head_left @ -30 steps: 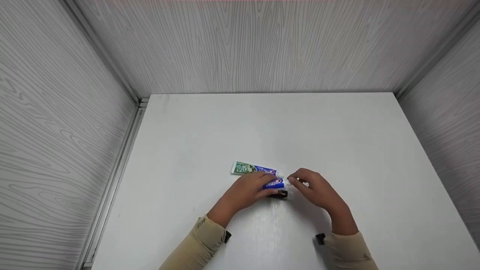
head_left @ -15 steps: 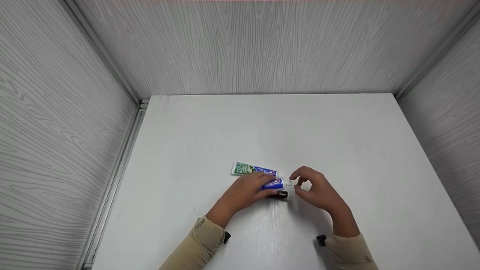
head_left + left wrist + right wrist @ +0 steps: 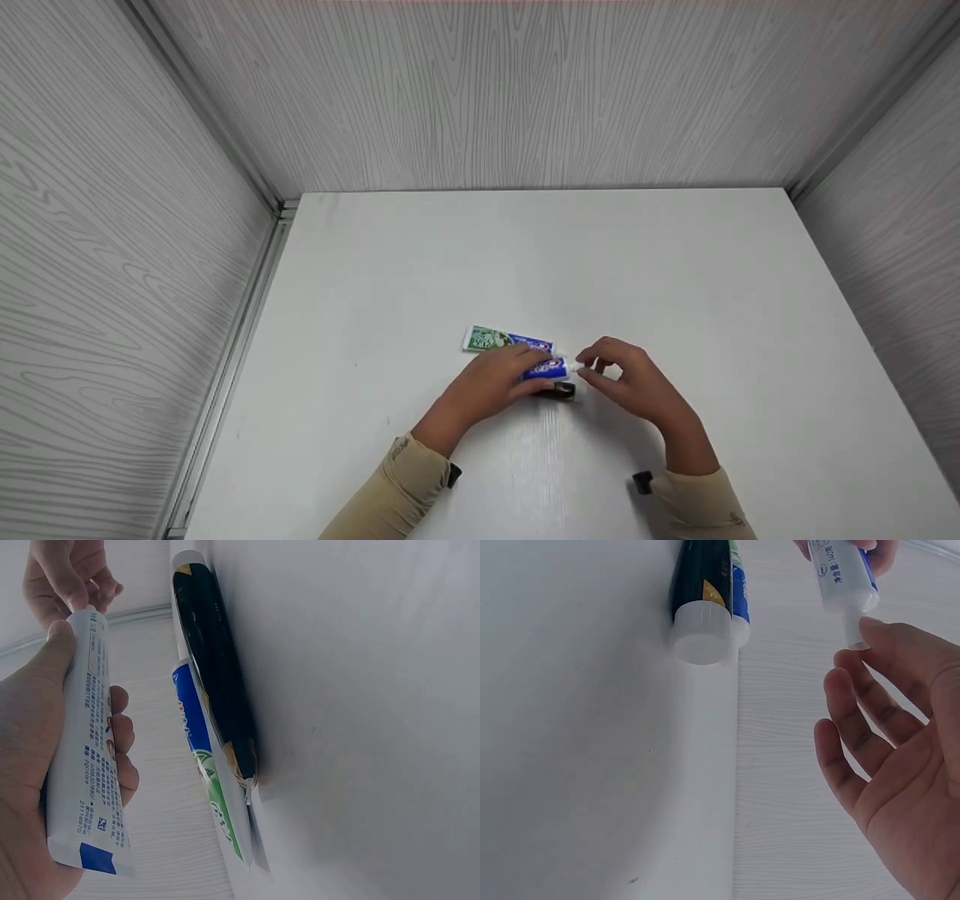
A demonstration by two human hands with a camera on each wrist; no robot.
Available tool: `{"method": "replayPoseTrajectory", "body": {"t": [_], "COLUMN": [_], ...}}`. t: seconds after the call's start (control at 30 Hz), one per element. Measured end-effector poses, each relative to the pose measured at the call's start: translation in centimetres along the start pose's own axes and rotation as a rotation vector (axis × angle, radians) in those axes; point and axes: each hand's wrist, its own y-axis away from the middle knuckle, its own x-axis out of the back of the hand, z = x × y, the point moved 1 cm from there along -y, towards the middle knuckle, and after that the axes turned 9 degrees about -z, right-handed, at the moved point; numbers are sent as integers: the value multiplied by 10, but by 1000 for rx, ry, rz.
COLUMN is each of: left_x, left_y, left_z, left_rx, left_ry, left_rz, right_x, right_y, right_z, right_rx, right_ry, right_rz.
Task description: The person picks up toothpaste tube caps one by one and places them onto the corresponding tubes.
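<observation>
My left hand (image 3: 480,386) grips a blue-and-white toothpaste tube (image 3: 84,742), thumb along one face and fingers curled round the other. The tube is held above the table, its narrow end toward the right. At that end, the thumb and index finger of my right hand (image 3: 634,381) pinch the small white cap (image 3: 855,631), the other fingers loosely bent. Two more toothpaste tubes lie on the table close by: a green-and-blue one (image 3: 491,338) just beyond the left hand, and a dark one with a white cap (image 3: 214,664), largely hidden under that hand in the head view.
The white tabletop (image 3: 420,255) runs back to a wood-grain panel (image 3: 480,97). Similar panels stand at the left (image 3: 112,285) and right (image 3: 900,217), with a metal rail along the left edge.
Half a second ago the right fingers were parted, just off the cap; now they have closed on it again, as they were a second ago. The left hand has barely moved.
</observation>
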Motion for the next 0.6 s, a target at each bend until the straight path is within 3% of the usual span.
{"method": "replayPoseTrajectory", "body": {"t": [0.6], "left_x": [1], "left_y": [-2], "left_z": [2], "left_rx": [-8], "left_ry": [14], "left_rz": [-13], "right_x": [3], "right_y": [-1], "right_z": [-3], "right_rx": [-128], "right_ry": [-2], "right_rz": [-61]}}
